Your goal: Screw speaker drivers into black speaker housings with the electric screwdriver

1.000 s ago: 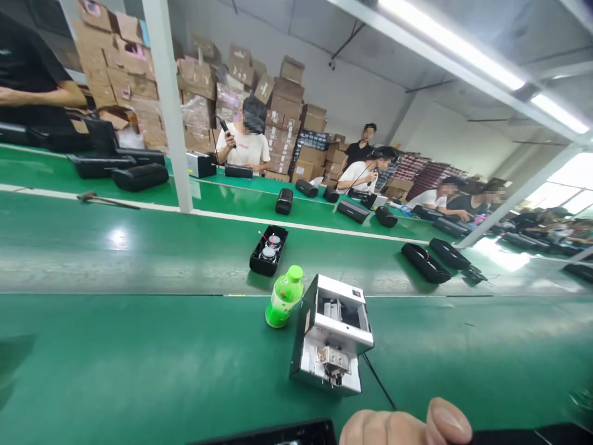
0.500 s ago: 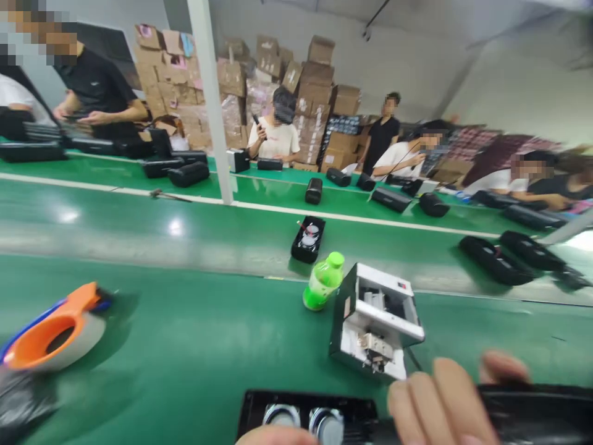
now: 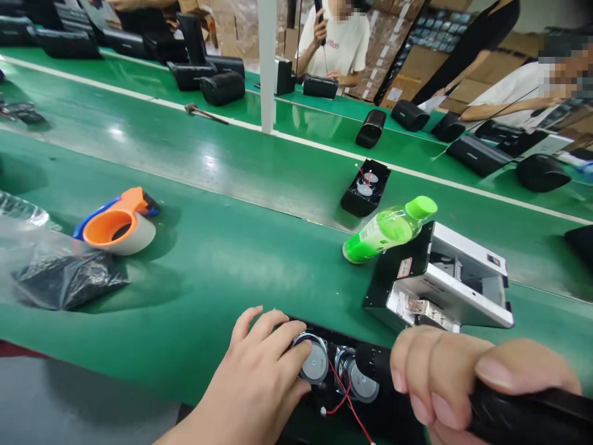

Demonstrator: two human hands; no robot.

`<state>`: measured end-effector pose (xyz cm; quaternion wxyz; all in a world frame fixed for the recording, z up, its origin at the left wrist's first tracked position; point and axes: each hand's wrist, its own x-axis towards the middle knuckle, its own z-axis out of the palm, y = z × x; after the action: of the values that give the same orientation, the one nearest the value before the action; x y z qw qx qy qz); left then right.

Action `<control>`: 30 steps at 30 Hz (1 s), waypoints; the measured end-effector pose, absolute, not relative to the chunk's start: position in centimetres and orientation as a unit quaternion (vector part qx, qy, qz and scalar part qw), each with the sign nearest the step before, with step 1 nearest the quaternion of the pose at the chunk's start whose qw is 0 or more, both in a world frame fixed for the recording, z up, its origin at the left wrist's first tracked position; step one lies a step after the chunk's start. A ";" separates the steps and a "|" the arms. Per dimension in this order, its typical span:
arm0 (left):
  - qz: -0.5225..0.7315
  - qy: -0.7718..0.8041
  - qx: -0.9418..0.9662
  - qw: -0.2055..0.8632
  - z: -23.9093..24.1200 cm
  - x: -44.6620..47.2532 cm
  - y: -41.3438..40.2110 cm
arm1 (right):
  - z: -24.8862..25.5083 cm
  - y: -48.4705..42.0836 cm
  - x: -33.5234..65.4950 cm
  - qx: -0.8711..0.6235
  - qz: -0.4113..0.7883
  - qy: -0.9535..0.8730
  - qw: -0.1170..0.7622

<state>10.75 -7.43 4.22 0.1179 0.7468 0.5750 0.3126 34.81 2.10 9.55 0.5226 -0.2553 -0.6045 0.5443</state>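
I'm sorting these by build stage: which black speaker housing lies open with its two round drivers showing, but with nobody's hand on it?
The open speaker housing out on the green belt, behind the green bottle. The other open one lies under the left hand; the rest are closed.

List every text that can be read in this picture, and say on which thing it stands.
None can be read.
Bottle: label print too small.
Metal box: red-and-white sticker, blurred.
White shirt of the person across the belt: red print, too small.
Far boxes: blurred.
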 end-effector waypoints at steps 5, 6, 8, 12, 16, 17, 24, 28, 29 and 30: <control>0.260 0.591 0.746 0.167 4.4 11.1 -6.3 | 10.9 2.7 32.5 -0.251 0.543 -0.614 0.515; 0.254 0.592 0.745 0.172 4.3 11.2 -6.3 | 10.8 2.7 32.5 -0.250 0.545 -0.612 0.516; 0.256 0.597 0.740 0.174 4.1 11.4 -6.2 | 10.6 2.6 32.5 -0.247 0.554 -0.607 0.514; 0.260 0.601 0.735 0.178 4.0 11.4 -6.1 | 10.0 2.5 32.8 -0.243 0.565 -0.595 0.516; 0.247 0.598 0.740 0.185 4.0 11.3 -6.2 | 9.6 2.5 33.1 -0.250 0.571 -0.597 0.505; 0.242 0.598 0.741 0.186 4.0 11.3 -6.3 | 9.6 2.5 33.1 -0.253 0.572 -0.596 0.503; 0.232 0.599 0.748 0.166 3.9 11.5 -6.1 | 10.0 2.1 32.1 -0.254 0.561 -0.603 0.507; 0.233 0.601 0.746 0.166 3.9 11.5 -6.0 | 10.0 2.0 32.2 -0.245 0.562 -0.606 0.507; 0.232 0.601 0.746 0.165 3.9 11.5 -6.0 | 10.0 2.0 32.3 -0.248 0.564 -0.607 0.502; 0.232 0.601 0.747 0.165 3.9 11.5 -6.0 | 10.0 2.1 32.4 -0.251 0.564 -0.607 0.500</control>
<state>11.48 -5.97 3.89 0.1652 0.7467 0.6014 0.2315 32.39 2.07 10.02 0.5001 -0.2513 -0.6074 0.5637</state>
